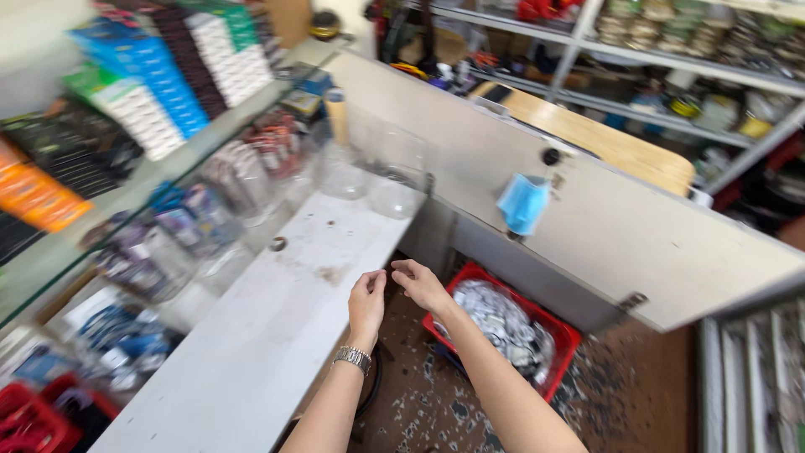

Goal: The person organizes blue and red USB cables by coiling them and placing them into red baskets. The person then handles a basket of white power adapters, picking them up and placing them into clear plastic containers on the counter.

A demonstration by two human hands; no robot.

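Here your left hand (367,298) and your right hand (422,285) are raised close together over the near edge of the white counter (251,335), fingertips almost meeting, with the fingers of both pinched narrow as if on something very small; whether anything is actually between them I cannot tell, as it is too small to make out. Your left wrist carries a metal watch (353,358). Both hands sit just past the counter's edge, above the speckled floor (436,403). Below and to the right of your right hand stands a red crate (560,335) filled with small silvery pieces (499,323), set on the floor against the base of the counter. On the counter top there is a small dark ring-shaped item (278,244) well ahead of your left hand, and some brownish marks near it. Farther along stand clear plastic jars (394,180), blurred, at the far end of the counter. To your left runs a glass showcase (151,252) with packaged goods inside, and stacks of coloured boxes (159,75) lie on top of it. A light blue face mask (523,204) hangs from a knob on the pale hinged panel (637,235) to your right, and metal shelves (671,67) crowded with goods stand beyond it
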